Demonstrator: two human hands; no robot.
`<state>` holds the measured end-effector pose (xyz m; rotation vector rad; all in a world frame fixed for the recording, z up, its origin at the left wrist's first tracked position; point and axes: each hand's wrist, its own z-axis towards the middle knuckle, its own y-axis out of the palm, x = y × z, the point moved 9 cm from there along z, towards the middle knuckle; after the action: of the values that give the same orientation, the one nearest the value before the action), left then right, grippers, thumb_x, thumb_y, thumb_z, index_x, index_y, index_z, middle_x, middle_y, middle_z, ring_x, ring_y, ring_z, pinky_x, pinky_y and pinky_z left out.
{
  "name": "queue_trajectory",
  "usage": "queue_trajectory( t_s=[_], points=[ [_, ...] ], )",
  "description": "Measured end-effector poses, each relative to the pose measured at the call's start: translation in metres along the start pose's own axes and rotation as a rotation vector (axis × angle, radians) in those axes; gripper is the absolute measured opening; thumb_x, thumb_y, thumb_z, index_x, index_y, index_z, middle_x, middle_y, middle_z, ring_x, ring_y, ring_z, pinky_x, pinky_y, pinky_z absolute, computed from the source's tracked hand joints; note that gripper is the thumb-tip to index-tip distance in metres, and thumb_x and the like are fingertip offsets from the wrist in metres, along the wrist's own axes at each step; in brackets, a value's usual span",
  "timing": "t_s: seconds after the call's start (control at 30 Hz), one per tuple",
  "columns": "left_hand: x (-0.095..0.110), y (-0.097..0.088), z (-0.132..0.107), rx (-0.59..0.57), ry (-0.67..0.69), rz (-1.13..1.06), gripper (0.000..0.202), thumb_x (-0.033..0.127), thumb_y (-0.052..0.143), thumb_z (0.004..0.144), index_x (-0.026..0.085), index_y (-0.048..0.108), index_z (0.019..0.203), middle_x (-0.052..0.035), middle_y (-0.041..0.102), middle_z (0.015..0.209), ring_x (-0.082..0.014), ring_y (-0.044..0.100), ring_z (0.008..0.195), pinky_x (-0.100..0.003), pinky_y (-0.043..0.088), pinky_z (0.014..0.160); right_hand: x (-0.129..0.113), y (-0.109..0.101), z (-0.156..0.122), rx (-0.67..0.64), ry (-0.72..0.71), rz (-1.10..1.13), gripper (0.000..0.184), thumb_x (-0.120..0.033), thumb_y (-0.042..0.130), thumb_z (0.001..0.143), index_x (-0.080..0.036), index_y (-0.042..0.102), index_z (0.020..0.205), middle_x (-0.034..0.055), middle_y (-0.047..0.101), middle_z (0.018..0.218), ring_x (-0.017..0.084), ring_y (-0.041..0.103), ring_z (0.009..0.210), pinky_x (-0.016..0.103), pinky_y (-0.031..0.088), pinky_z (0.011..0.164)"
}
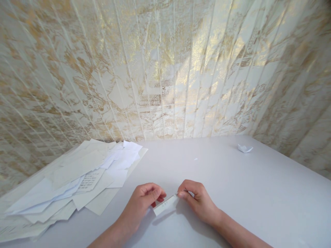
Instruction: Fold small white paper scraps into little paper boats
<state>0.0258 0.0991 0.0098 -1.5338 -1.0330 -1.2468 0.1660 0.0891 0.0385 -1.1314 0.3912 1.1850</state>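
Right hand (198,200) pinches one end of the paper (167,206), left hand (143,202) curled by the other, its grip unclear to me; one-ended hold could, I judge, allow twisting.

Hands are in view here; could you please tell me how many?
2. The left hand is by the left end of the folded strip; the right hand pinches its right end. No others show.

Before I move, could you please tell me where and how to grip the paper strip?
The paper strip is probably best pinched at its lower-left end, from the left, thumb and finger on opposite faces: it is narrow, and the right hand holds the other end.
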Motion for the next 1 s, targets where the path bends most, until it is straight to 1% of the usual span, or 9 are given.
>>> queue_trajectory(
  t_s=[0.2,0.3,0.37,0.47,0.53,0.63,0.7,0.87,1.0],
  points=[
    [-0.014,0.034,-0.013,-0.254,-0.184,-0.226,0.033,0.041,0.062,0.067,0.012,0.064,0.084,-0.0044,0.061,0.069,-0.0143,0.054,0.061,-0.024,0.039,0.054,-0.013,0.004,-0.002,0.008,-0.053,0.008,0.019,-0.022,0.048,0.082,-0.017,0.056,0.066,0.0012,0.057,0.064,0.012,0.051,0.059,0.022,0.040,0.056],
    [-0.018,0.041,-0.017,-0.304,-0.226,-0.349,0.031,0.035,0.066,0.065,0.014,0.063,0.087,-0.0059,0.061,0.077,-0.0171,0.057,0.071,-0.025,0.042,0.058,-0.012,0.004,-0.004,0.043,-0.041,0.014,0.012,-0.018,0.050,0.080,-0.018,0.055,0.068,0.0001,0.055,0.065,0.011,0.051,0.059,0.022,0.041,0.055],
    [-0.016,0.039,-0.015,-0.287,-0.176,-0.344,0.027,0.030,0.068,0.064,0.013,0.064,0.084,-0.0045,0.060,0.076,-0.0146,0.056,0.068,-0.026,0.043,0.060,-0.008,0.003,-0.006,0.097,-0.009,0.043,0.006,-0.016,0.052,0.077,-0.019,0.053,0.081,0.0002,0.054,0.072,0.011,0.051,0.060,0.023,0.043,0.057],
    [-0.011,0.028,-0.009,-0.183,-0.080,-0.273,0.019,0.022,0.066,0.064,0.013,0.065,0.080,-0.0025,0.061,0.073,-0.0117,0.053,0.064,-0.025,0.042,0.063,0.001,-0.004,-0.010,0.251,0.076,0.063,0.036,-0.017,0.058,0.070,-0.020,0.043,0.102,0.0012,0.052,0.081,0.013,0.051,0.064,0.027,0.045,0.062],
    [-0.011,0.019,-0.006,-0.080,-0.063,-0.209,0.018,0.019,0.065,0.063,0.014,0.065,0.080,-0.0019,0.062,0.074,-0.0123,0.054,0.066,-0.024,0.042,0.064,0.006,-0.006,-0.014,0.306,0.158,0.041,0.037,-0.023,0.061,0.068,-0.019,0.042,0.099,0.0000,0.051,0.077,0.013,0.050,0.064,0.027,0.044,0.062],
    [-0.008,0.011,-0.004,0.007,-0.022,-0.121,0.021,0.020,0.067,0.063,0.015,0.063,0.083,-0.0030,0.065,0.079,-0.0158,0.057,0.076,-0.026,0.043,0.071,0.010,0.012,-0.014,0.159,0.270,0.062,0.020,-0.034,0.058,0.072,-0.018,0.046,0.077,-0.0026,0.048,0.063,0.012,0.044,0.056,0.024,0.040,0.052],
    [-0.003,0.012,-0.004,0.001,0.028,-0.092,0.024,0.022,0.068,0.062,0.015,0.062,0.084,-0.0051,0.066,0.085,-0.0192,0.059,0.083,-0.030,0.044,0.078,0.009,0.024,-0.014,0.044,0.318,0.076,0.023,-0.037,0.053,0.076,-0.017,0.047,0.066,-0.0026,0.047,0.058,0.011,0.042,0.053,0.022,0.036,0.048],
    [0.007,0.013,-0.006,0.010,0.180,-0.009,0.024,0.015,0.063,0.065,0.016,0.062,0.089,-0.0059,0.066,0.092,-0.0207,0.060,0.088,-0.032,0.046,0.081,0.003,0.029,-0.015,0.016,0.289,0.114,0.024,-0.032,0.044,0.083,-0.014,0.056,0.074,0.0002,0.055,0.065,0.012,0.046,0.058,0.022,0.036,0.052],
    [0.014,0.009,-0.008,0.042,0.249,0.068,0.026,0.012,0.061,0.066,0.019,0.062,0.091,-0.0040,0.066,0.094,-0.0196,0.060,0.089,-0.031,0.047,0.082,-0.004,0.029,-0.013,-0.006,0.225,0.162,0.018,-0.026,0.044,0.082,-0.014,0.057,0.079,0.0012,0.058,0.072,0.013,0.049,0.063,0.022,0.038,0.056]
  ],
)
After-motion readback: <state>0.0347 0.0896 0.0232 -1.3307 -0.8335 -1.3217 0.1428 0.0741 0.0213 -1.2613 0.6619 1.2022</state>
